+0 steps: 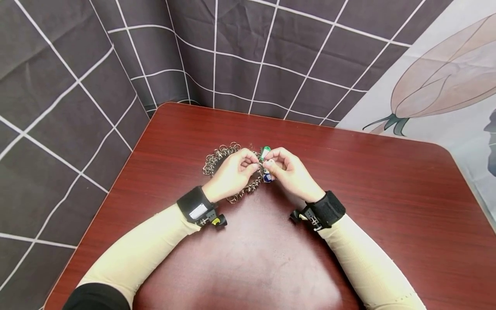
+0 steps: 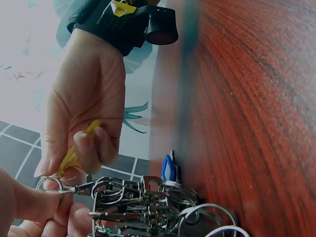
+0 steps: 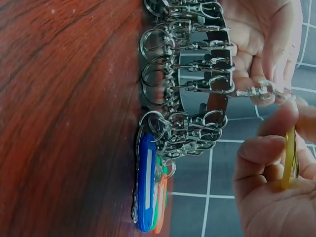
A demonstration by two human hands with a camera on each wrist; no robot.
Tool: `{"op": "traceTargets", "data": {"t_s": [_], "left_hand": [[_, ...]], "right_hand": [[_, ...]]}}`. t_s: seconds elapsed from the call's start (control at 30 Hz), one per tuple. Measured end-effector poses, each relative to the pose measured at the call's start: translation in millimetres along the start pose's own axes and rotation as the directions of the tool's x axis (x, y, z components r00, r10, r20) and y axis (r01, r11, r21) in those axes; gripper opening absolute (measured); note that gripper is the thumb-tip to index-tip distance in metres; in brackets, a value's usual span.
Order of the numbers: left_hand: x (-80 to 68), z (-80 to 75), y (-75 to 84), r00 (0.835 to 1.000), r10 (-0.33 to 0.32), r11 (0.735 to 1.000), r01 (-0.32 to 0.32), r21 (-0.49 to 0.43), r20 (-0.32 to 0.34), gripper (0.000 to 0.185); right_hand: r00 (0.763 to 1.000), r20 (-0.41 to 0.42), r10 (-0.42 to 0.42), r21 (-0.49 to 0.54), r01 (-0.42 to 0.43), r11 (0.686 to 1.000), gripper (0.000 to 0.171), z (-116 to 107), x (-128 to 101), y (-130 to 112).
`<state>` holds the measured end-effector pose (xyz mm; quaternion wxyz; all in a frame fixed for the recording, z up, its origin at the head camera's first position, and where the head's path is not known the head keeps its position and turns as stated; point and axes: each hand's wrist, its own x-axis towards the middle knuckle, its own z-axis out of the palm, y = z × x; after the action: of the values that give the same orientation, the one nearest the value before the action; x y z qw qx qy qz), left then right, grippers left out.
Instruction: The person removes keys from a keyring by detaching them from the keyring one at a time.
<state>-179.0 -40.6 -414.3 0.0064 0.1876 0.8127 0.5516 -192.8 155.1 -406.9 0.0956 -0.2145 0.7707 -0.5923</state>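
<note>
In the head view my left hand (image 1: 234,174) and right hand (image 1: 288,172) meet over a loop of metal swivel clasps (image 1: 211,161) with split rings. My left finger and thumb pinch one swivel clasp (image 3: 259,91) and the ring at its end. The right hand pinches that ring (image 2: 49,181) from the other side and holds a yellow key tag (image 3: 288,163) against its fingers. A blue key tag (image 3: 146,182), a green key tag (image 1: 265,152) and an orange key tag (image 3: 161,200) hang from the loop beside the hands. Fingers partly hide the joint of ring and tag.
The loop lies on a reddish-brown wooden table (image 1: 248,249). Dark grid-patterned cloth (image 1: 240,43) hangs behind and at the left, and a pale flower-printed cloth (image 1: 434,77) at the right. Both wrists wear black straps with small cameras.
</note>
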Motion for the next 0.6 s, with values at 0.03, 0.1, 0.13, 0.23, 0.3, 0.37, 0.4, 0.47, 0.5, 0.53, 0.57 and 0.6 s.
{"op": "traceTargets", "data": {"t_s": [0.03,0.1,0.13,0.23,0.3,0.37,0.4,0.47,0.5,0.53,0.57,0.6], "left_hand": [[0.0,-0.2,-0.2,1.0,0.005,1.0,-0.005,-0.005,-0.006,0.007],[0.1,-0.5,-0.6,1.0,0.006,1.0,-0.006,-0.011,-0.014,0.008],[0.0,-0.4,-0.8,1.0,0.005,1.0,-0.005,-0.015,-0.015,0.008],[0.0,0.0,-1.1,1.0,-0.002,1.0,0.001,-0.028,-0.025,0.009],[0.2,0.0,-1.2,0.999,-0.003,1.0,0.002,-0.03,-0.033,0.008],[0.4,0.1,-1.8,0.999,0.0,1.0,-0.001,-0.031,-0.04,0.008],[0.4,0.0,-2.0,0.999,0.002,1.0,-0.003,-0.028,-0.043,0.009],[0.4,-0.1,-2.3,0.999,0.005,1.0,-0.006,-0.029,-0.045,0.009],[0.3,-0.1,-2.4,0.999,0.004,0.999,-0.006,-0.031,-0.042,0.009],[0.4,-0.1,-2.6,0.999,0.003,0.999,-0.005,-0.033,-0.039,0.009],[0.4,-0.1,-2.5,0.999,0.003,0.999,-0.005,-0.035,-0.036,0.009],[0.4,-0.2,-2.6,0.999,0.003,0.999,-0.004,-0.035,-0.034,0.009]], "right_hand": [[1.0,0.009,0.015,-0.007,-0.015,1.0,0.018,0.5,-1.1,-4.8],[0.999,0.028,0.045,-0.026,-0.044,0.999,0.015,1.5,-3.4,-14.4],[0.998,0.038,0.057,-0.033,-0.056,0.998,0.014,2.0,-4.7,-18.7],[0.996,0.062,0.07,-0.048,-0.067,0.997,0.011,3.0,-7.2,-30.3],[0.995,0.065,0.07,-0.048,-0.067,0.997,0.011,2.8,-6.8,-29.9],[0.996,0.059,0.067,-0.05,-0.064,0.997,0.01,2.6,-6.3,-29.3],[0.996,0.056,0.065,-0.053,-0.063,0.997,0.01,2.4,-6.0,-29.0],[0.997,0.048,0.064,-0.055,-0.061,0.997,0.009,2.1,-5.6,-28.8],[0.997,0.045,0.061,-0.059,-0.058,0.997,0.009,2.0,-5.5,-28.6],[0.997,0.043,0.058,-0.059,-0.055,0.997,0.009,1.8,-5.4,-28.5],[0.998,0.04,0.055,-0.06,-0.053,0.997,0.008,1.6,-5.2,-28.3],[0.998,0.037,0.054,-0.061,-0.051,0.997,0.008,1.5,-5.0,-28.3]]}}
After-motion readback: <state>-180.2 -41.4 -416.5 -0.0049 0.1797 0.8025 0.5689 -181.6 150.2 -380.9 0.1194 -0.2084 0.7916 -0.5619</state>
